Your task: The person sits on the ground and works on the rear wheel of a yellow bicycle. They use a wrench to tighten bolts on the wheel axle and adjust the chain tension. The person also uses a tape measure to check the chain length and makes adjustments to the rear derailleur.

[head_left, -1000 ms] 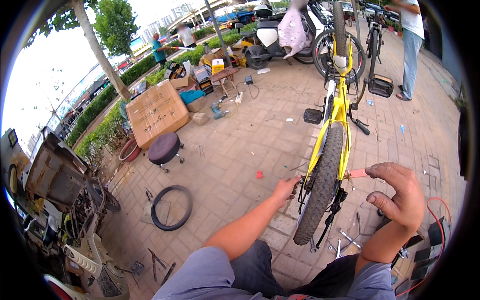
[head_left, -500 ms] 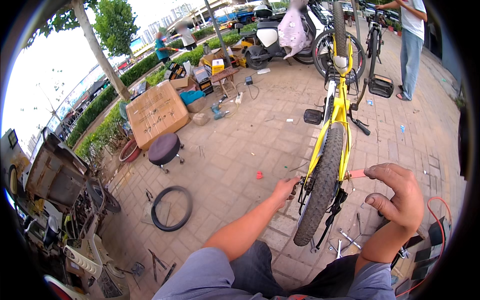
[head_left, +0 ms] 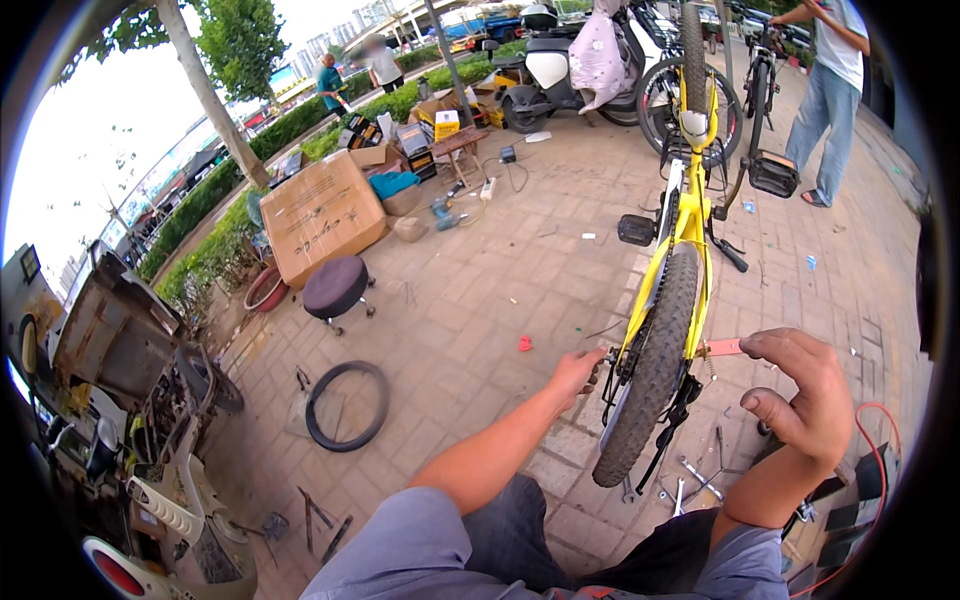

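Observation:
A yellow bicycle (head_left: 688, 215) stands before me, the knobby tyre (head_left: 655, 370) of its rear wheel closest. My left hand (head_left: 576, 376) is closed at the left end of the rear axle; what its fingers hold there is hidden. On the other side, a flat red bar (head_left: 722, 347) sticks out sideways from the axle end. The fingers of my right hand (head_left: 805, 390) curl over the bar's outer end, while the thumb stays apart below. Under the wheel's right side hangs the black derailleur (head_left: 680, 400).
Several wrenches (head_left: 700, 478) lie on the paving by my right knee. To the left are a loose tyre (head_left: 346, 406), a round stool (head_left: 336, 288) and a big cardboard box (head_left: 322, 215). A red hose (head_left: 888, 420) curves at right. A person (head_left: 830, 95) stands beyond, near another bicycle.
The whole view has shifted slightly to the right. Both hands keep nearly the same places at the rear axle. The person at far right has shifted their legs.

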`<control>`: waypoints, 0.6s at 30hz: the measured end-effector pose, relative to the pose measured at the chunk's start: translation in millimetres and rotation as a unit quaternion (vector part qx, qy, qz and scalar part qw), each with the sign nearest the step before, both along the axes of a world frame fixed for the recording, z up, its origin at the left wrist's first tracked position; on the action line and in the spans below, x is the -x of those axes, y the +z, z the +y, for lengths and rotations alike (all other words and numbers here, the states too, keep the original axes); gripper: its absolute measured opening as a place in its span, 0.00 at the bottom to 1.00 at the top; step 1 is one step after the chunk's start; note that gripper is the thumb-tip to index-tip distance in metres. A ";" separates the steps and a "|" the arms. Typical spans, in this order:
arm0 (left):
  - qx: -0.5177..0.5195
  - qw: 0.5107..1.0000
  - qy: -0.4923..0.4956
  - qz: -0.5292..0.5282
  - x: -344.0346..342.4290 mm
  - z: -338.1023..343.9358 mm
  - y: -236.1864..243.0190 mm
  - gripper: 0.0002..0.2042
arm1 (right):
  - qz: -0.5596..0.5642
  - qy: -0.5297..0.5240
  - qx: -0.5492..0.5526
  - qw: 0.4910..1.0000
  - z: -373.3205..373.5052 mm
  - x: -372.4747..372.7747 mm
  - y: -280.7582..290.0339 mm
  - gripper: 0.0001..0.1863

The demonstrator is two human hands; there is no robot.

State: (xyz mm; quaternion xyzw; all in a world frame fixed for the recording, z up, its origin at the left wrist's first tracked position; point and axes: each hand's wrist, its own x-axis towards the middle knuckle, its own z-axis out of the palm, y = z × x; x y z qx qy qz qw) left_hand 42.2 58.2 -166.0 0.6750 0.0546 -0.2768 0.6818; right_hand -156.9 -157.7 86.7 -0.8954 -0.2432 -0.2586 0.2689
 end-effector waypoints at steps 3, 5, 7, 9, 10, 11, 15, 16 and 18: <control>0.005 1.000 -0.001 -0.004 -0.2 0.6 -3.4 0.16 | 0.005 -0.002 0.002 1.000 1.3 1.4 0.6 0.27; 0.007 1.000 -0.003 -0.003 -0.3 0.7 -4.5 0.16 | 0.008 -0.004 0.002 1.000 1.9 2.3 1.3 0.27; 0.007 1.000 -0.005 0.000 -0.2 0.3 -3.9 0.16 | 0.008 -0.004 0.002 1.000 2.0 3.2 1.8 0.27; 0.003 1.000 -0.003 0.000 -0.3 0.6 -3.9 0.16 | 0.010 -0.005 0.005 1.000 2.2 3.9 3.1 0.27; 0.001 1.000 -0.003 0.000 -0.2 0.6 -3.9 0.16 | 0.011 -0.005 0.006 1.000 2.2 4.2 3.6 0.27; 0.000 1.000 -0.003 0.000 0.2 0.4 -3.1 0.16 | 0.010 -0.006 0.007 1.000 2.2 4.6 3.8 0.27; -0.004 1.000 -0.002 -0.001 1.4 -0.1 -0.3 0.15 | 0.005 -0.005 0.011 1.000 1.5 5.5 4.3 0.27; -0.004 1.000 -0.002 -0.001 1.5 -0.5 0.0 0.15 | 0.003 -0.004 0.012 1.000 1.2 5.7 4.5 0.27; -0.006 1.000 0.001 -0.001 2.2 -0.3 0.3 0.15 | 0.001 -0.004 0.016 1.000 1.2 6.1 4.6 0.27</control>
